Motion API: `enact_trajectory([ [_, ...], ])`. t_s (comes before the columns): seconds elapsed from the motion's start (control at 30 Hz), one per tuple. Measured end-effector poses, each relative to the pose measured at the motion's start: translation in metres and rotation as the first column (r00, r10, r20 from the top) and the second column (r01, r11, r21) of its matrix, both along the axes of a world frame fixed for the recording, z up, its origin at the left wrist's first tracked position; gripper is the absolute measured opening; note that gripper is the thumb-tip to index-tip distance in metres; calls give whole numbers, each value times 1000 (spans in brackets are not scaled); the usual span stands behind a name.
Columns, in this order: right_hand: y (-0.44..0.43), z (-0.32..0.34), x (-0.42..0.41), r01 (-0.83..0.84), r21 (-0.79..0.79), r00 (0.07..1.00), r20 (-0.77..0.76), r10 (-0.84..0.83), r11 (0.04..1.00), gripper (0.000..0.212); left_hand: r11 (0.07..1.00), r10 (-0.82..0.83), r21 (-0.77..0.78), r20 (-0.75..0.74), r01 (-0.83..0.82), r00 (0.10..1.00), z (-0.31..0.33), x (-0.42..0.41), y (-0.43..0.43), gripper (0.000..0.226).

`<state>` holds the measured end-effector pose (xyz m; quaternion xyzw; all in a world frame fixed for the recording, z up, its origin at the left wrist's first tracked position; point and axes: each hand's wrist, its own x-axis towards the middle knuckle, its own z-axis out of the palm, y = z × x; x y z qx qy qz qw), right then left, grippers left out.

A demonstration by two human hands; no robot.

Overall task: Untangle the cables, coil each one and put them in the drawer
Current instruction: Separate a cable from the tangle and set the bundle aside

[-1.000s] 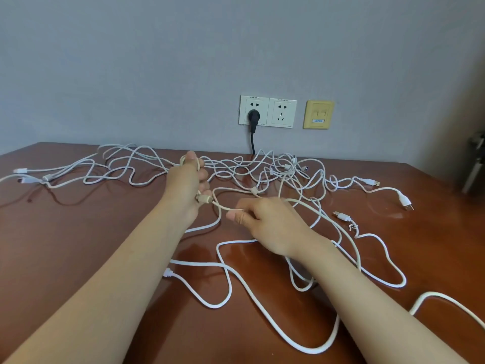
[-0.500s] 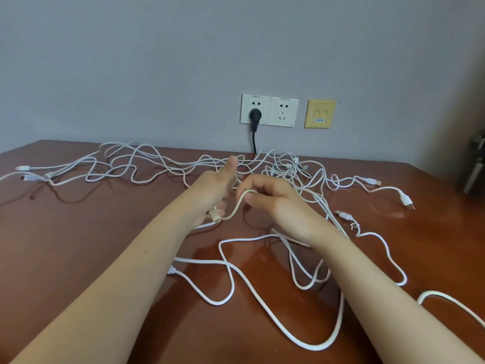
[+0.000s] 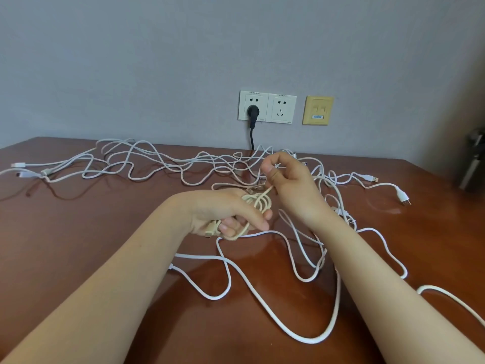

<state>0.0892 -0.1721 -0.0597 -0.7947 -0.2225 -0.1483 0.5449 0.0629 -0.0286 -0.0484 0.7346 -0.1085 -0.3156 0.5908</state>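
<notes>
My left hand (image 3: 223, 211) holds a cream cable (image 3: 258, 202) that is looped a few times around its fingers, with the cable's plug end poking out below the palm. My right hand (image 3: 286, 179) is raised just right of it and pinches the free run of the same cream cable between thumb and fingers. A tangle of white cables (image 3: 162, 164) spreads over the brown table (image 3: 65, 232) behind and under both hands. A thick white cable (image 3: 265, 308) snakes across the near table. No drawer is in view.
A black plug (image 3: 253, 112) sits in the white wall socket (image 3: 267, 106), its cord dropping behind the table. A yellow data socket (image 3: 318, 110) is beside it. A white mains plug (image 3: 402, 197) lies at the right. A dark object (image 3: 472, 164) stands at the right edge.
My left hand has dropped lower and turned palm down, now with cream cable loops around its fingers. My right hand has lifted up and to the right, drawing the cream cable along.
</notes>
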Motion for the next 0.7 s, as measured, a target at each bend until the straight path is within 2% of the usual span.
enact_trajectory([
  [0.03, 0, -1, 0, 0, -9, 1000, -6, 0, 1000, 26, 1000, -20, 15, 28, 20, 999, -3, 1, 0, 24],
  [0.13, -3, -1, 2, -37, 3, 997, -69, 37, 999, 30, 999, 43, 13, -19, -43, 999, -1, 1, 2, 19],
  [0.33, -17, 10, 3, 9, 263, 970, -237, 55, 965, 34, 960, 237, -150, -27, -238, 971, -5, 8, 14, 17],
  [0.4, -19, 13, 3, 60, 271, 965, -262, 13, 961, 33, 939, 301, -169, -16, -299, 953, -6, 10, 17, 20],
  [0.47, -20, 14, 2, 156, 135, 962, -245, -120, 978, 31, 933, 337, -148, 38, -328, 941, -6, 10, 17, 22],
  [0.53, -21, 14, 0, 294, -161, 947, -82, -310, 942, 24, 937, 347, -81, 146, -339, 926, -6, 8, 14, 21],
  [0.57, -19, 14, -3, 336, -267, 939, 17, -344, 903, 22, 940, 338, -34, 217, -338, 916, -6, 7, 12, 20],
  [0.6, -15, 13, -7, 344, -323, 939, 86, -334, 882, 20, 943, 317, 9, 281, -333, 906, -7, 7, 9, 19],
  [0.7, 0, 11, -15, 216, -390, 975, 138, -175, 895, 14, 960, 234, 53, 384, -274, 893, -9, 5, 2, 16],
])
